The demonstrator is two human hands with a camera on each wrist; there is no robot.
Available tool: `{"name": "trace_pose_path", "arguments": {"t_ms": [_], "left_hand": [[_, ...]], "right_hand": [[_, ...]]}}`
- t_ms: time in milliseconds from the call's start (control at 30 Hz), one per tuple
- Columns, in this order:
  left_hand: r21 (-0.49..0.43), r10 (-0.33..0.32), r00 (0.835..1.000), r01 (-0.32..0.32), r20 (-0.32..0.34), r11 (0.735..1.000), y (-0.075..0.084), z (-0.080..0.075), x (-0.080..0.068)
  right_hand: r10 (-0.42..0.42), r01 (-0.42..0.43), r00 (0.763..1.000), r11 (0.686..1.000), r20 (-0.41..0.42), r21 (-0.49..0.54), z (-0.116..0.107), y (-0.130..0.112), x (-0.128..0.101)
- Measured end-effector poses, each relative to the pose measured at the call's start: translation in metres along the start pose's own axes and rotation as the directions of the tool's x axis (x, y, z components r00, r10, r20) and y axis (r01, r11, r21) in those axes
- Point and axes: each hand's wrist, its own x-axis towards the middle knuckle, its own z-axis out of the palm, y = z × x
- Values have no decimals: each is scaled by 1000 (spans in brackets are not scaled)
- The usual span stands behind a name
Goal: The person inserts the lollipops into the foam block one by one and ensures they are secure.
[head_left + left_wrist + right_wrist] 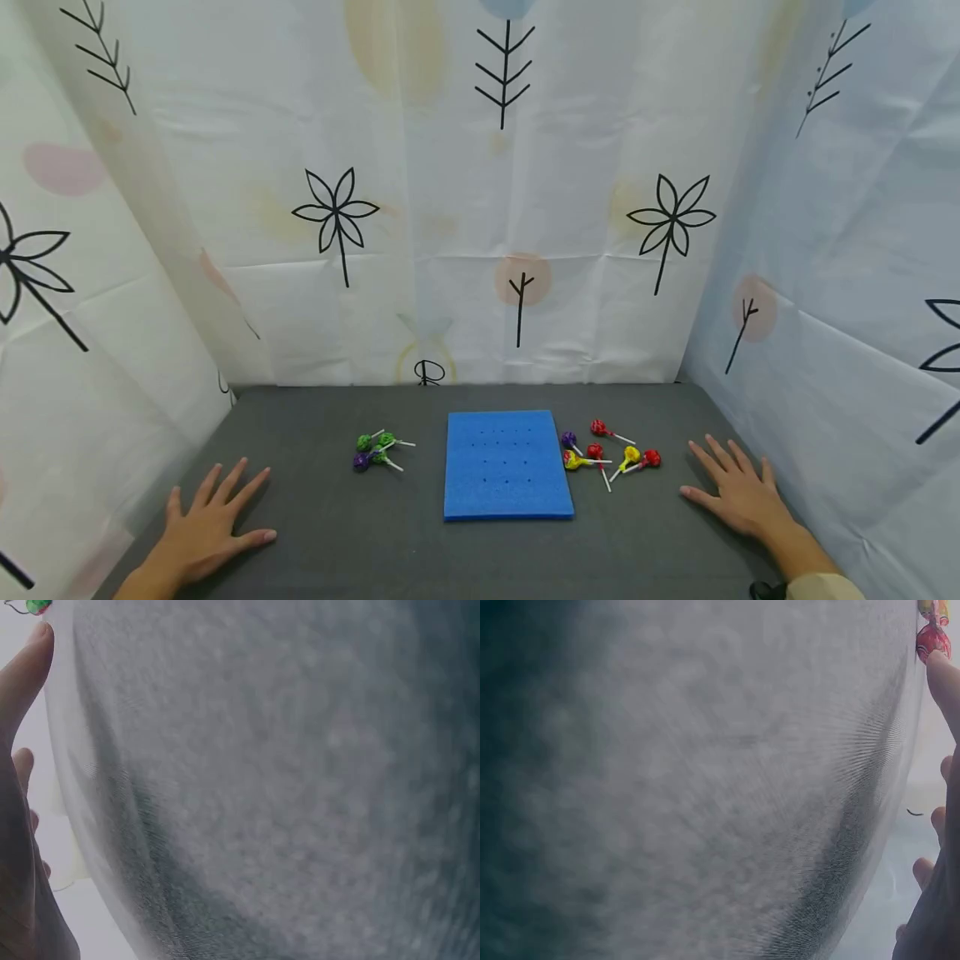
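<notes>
From the head view I see the left hand [204, 529] flat on the grey table [337, 542], fingers spread, holding nothing. The left wrist view shows only blurred cloth and a fingertip. Further right lie green and purple lollipops [377, 450], then the blue foam board [504, 463] — its holes stand unfilled — then red, yellow and purple lollipops [609, 454]. The right hand [738, 492] rests flat, released, just beside them; its wrist view catches a red lollipop [933, 639] by the fingertip.

grey table mat [337, 533]; leaf-printed white cloth walls [450, 208] on three sides.
</notes>
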Motion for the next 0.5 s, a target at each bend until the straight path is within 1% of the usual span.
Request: {"name": "trace_pose_path", "arguments": {"t_ms": [267, 433, 500], "left_hand": [[-14, 48, 998, -49, -47, 999, 15, -6, 0], [-26, 90, 992, -92, -87, 995, 26, -7, 0], [-40, 109, 989, -114, -104, 993, 31, -9, -1]], "right_hand": [[-38, 38, 999, 999, -33, 2, 2, -3, -2], [-55, 55, 998, 998, -41, 19, -1, -7, -4], [-53, 55, 998, 998, -45, 42, -2, -9, -6]]}}
